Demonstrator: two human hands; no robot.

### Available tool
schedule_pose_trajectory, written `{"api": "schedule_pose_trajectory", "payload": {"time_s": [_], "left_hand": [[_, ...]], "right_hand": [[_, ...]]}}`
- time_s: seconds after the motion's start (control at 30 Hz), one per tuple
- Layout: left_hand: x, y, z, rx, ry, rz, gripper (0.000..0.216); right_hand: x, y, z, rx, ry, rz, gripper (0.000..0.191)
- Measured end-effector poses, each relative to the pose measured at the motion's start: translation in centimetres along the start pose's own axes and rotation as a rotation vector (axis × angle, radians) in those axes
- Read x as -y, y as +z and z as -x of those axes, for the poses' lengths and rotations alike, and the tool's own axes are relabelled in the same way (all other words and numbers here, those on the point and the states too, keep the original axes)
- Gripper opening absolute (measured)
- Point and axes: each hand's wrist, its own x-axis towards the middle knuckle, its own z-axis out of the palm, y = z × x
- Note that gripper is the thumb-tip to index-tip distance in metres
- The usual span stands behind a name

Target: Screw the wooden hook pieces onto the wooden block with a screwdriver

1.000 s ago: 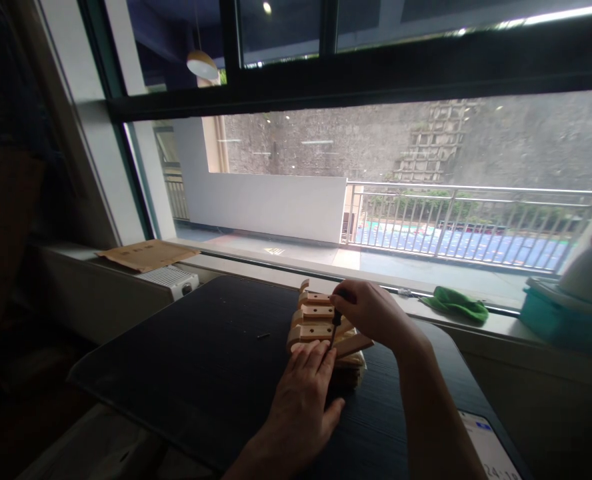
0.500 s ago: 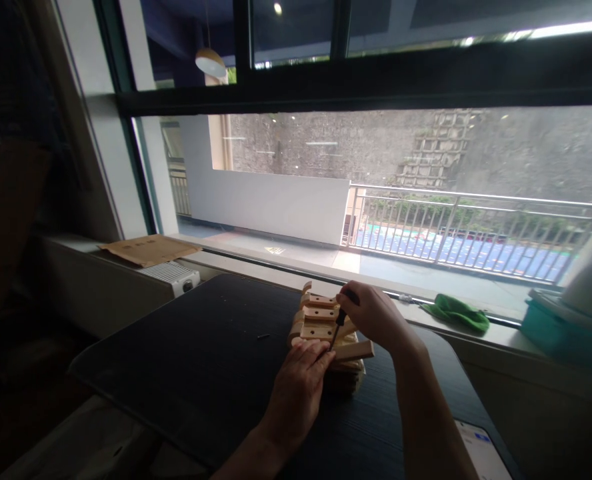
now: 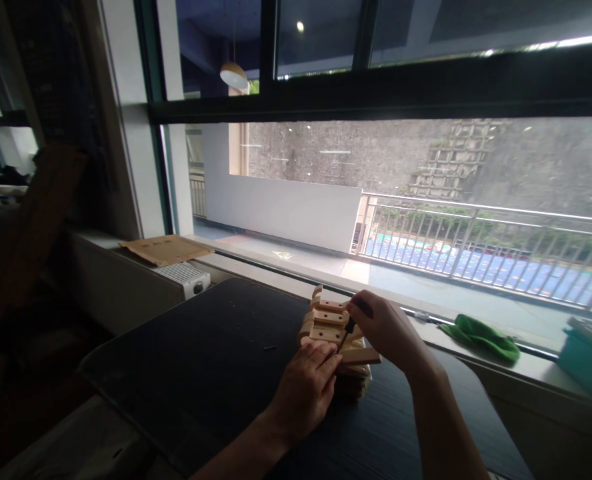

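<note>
My right hand [image 3: 383, 327] is closed around the dark handle of a screwdriver [image 3: 349, 325], whose shaft slants down to the wood beside my left fingertips. Light wooden pieces [image 3: 325, 333] with dark holes and curved ends stand in rows, on top of a stack. My left hand [image 3: 309, 380] presses its fingers over the near end of these pieces and holds them; its fingers hide the screwdriver's tip. A flat wooden strip [image 3: 363, 357] sticks out to the right, past my left fingertips. On the dark table [image 3: 201, 360], left of the wood, lies a small dark screw-like piece [image 3: 270, 348].
Behind the table runs a window sill with a green cloth [image 3: 481, 337] and a teal container [image 3: 586, 357] on the right. To the left, a brown envelope [image 3: 169, 249] lies over a white ribbed unit [image 3: 189, 277]. A large window rises beyond.
The view has turned left, so the scene sits farther right, and the phone at the lower right has left the picture. Both hands keep their places on the wood and screwdriver.
</note>
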Motion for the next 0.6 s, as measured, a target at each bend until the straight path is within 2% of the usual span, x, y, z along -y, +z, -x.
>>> {"api": "schedule_pose_trajectory", "payload": {"time_s": [0.17, 0.3, 0.47, 0.6], "left_hand": [[-0.2, -0.2, -0.9, -0.051, -0.018, 0.041, 0.025], [-0.3, 0.5, -1.8, -0.071, -0.047, 0.032, 0.017], [0.2, 1.6, -0.8, -0.152, 0.002, 0.074, 0.028], [0.3, 1.7, 0.1, -0.113, 0.042, 0.023, 0.036]], "right_hand": [[-0.2, 0.1, 0.2, -0.009, -0.021, 0.002, 0.024], [0.1, 0.6, 0.0, -0.034, -0.029, 0.019, 0.031], [0.3, 1.1, -0.2, -0.035, -0.041, 0.025, 0.03], [0.3, 1.4, -0.3, -0.044, -0.033, 0.042, 0.03]]}}
